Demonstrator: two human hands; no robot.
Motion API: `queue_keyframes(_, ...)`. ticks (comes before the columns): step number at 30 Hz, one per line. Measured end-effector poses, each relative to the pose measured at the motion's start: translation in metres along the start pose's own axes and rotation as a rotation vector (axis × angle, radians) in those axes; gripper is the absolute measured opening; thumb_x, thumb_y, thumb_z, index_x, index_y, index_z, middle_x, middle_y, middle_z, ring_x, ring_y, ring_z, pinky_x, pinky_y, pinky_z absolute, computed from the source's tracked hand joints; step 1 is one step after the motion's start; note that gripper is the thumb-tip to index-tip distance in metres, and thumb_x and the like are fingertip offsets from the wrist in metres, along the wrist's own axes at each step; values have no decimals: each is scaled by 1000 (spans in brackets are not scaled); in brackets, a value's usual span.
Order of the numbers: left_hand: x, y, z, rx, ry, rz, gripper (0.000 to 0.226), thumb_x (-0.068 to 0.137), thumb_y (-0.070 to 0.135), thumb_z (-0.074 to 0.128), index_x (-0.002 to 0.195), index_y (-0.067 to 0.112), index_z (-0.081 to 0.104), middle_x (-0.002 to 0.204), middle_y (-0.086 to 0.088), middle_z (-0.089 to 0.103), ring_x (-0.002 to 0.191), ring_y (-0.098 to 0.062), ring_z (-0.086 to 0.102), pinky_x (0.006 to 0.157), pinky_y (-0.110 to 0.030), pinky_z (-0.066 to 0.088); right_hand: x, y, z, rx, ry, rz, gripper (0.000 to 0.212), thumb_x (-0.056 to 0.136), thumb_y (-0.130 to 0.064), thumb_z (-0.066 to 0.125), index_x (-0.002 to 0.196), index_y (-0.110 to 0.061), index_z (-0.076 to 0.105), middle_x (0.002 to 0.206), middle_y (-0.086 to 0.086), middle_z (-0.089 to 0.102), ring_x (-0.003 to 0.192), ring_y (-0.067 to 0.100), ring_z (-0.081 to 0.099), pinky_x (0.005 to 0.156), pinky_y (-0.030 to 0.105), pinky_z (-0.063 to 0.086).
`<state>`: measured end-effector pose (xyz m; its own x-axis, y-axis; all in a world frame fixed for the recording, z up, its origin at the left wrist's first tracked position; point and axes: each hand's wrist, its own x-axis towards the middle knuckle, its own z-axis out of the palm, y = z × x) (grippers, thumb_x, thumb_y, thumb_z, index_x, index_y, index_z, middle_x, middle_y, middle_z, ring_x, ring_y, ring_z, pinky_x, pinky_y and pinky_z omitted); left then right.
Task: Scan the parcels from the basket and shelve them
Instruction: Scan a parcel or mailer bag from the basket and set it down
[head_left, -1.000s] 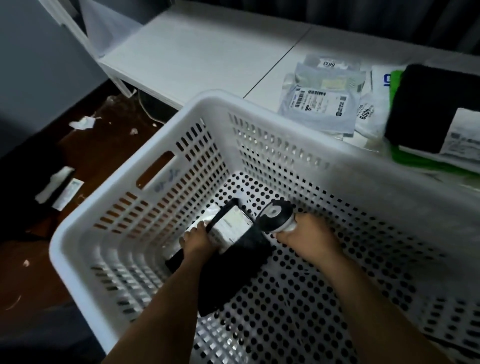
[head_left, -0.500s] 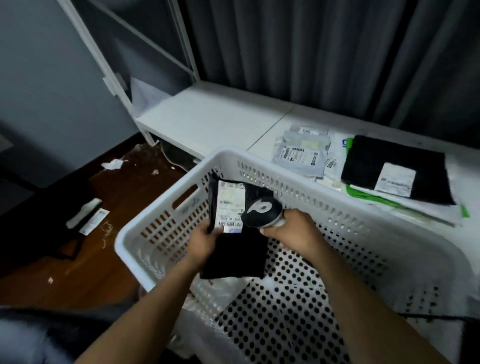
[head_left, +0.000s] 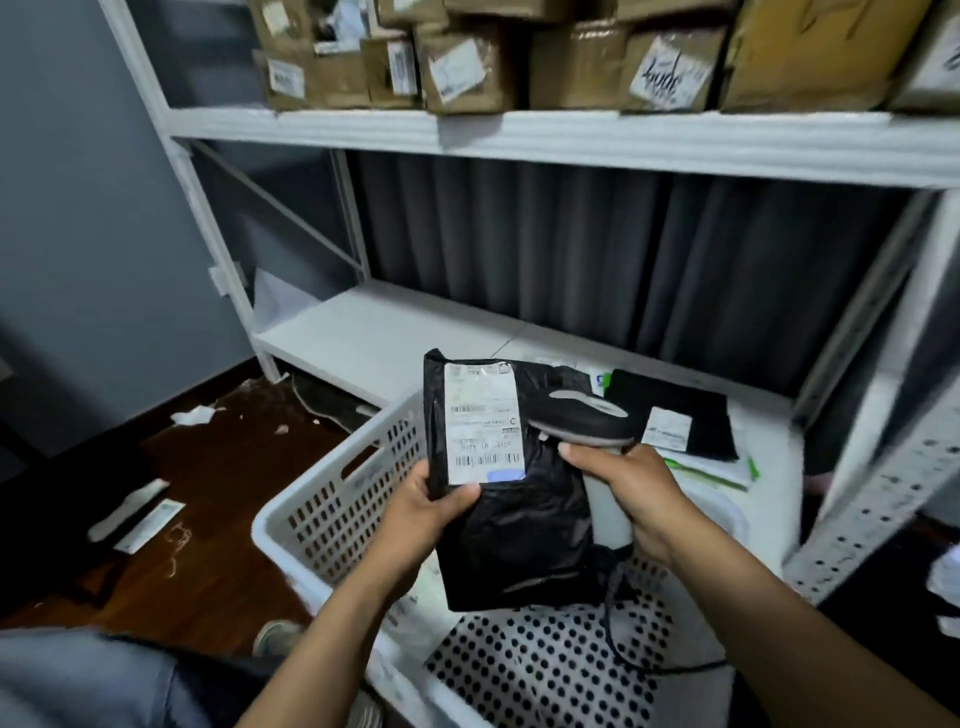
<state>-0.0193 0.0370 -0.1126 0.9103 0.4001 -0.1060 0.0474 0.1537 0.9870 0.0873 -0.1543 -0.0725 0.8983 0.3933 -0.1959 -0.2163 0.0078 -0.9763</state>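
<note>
Parcel (head_left: 514, 519), a black bag standing upright over the basket (head_left: 322, 519), is pinched at its left edge by my left hand (head_left: 426, 514), label (head_left: 480, 423) facing me, while my right hand (head_left: 634, 499) is wrapped round the scanner (head_left: 582, 415), whose nose sits just right of that label.

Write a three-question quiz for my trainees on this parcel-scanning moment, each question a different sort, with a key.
1. True or false: the right hand grips the scanner.
2. What stands on the upper shelf? A cardboard boxes, B bottles, C towels.
3. Which hand holds the black parcel?
Key: 1 true; 2 A; 3 the left hand.
</note>
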Motion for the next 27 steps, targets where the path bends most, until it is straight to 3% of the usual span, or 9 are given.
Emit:
queue_keyframes(4, -19, -4, 22, 153, -163, -15, 40, 84, 6, 72, 117, 25, 59, 113, 4, 71, 102, -10, 68, 85, -25, 54, -19, -13, -19, 98, 163, -59, 24, 78, -16, 79, 101, -16, 73, 94, -1, 77, 91, 20, 73, 89, 35, 54)
queue_keyframes(8, -17, -8, 40, 368, -26, 78, 32, 88, 11, 68, 113, 29, 59, 114, 9, 68, 103, -6, 64, 93, -28, 51, -24, -17, -37, 111, 199, -51, 28, 79, -16, 79, 106, -12, 72, 97, 0, 77, 92, 19, 72, 91, 35, 54)
queue_keyframes(12, 1, -4, 37, 472, 127, 188, 39, 92, 7, 61, 129, 19, 55, 111, 12, 62, 109, -10, 58, 92, -22, 43, -22, -22, -46, 5, 141, -20, 20, 80, -18, 78, 99, -16, 70, 90, -1, 75, 85, 17, 70, 81, 33, 54)
queue_keyframes(17, 23, 5, 24, 473, 285, 196, 38, 93, 6, 60, 130, 14, 54, 116, 4, 62, 113, -18, 58, 97, -32, 45, -22, -28, -44, -151, -31, 34, 15, 85, -16, 72, 86, -3, 66, 63, 9, 63, 54, 21, 61, 54, 30, 52)
queue_keyframes(23, 30, 7, 19, 522, 324, 228, 43, 93, 4, 58, 135, 13, 51, 112, 9, 56, 108, -11, 52, 91, -23, 38, -21, -36, -41, -111, -67, 6, 16, 87, -14, 70, 84, 0, 63, 57, 9, 56, 46, 19, 51, 45, 26, 45)
queue_keyframes(27, 30, 5, 16, 564, 307, 227, 45, 94, 3, 57, 137, 12, 50, 124, 0, 60, 115, -14, 52, 93, -20, 36, -18, -40, -44, -72, -68, -10, 14, 86, -14, 71, 86, -1, 65, 57, 9, 55, 45, 18, 50, 44, 26, 45)
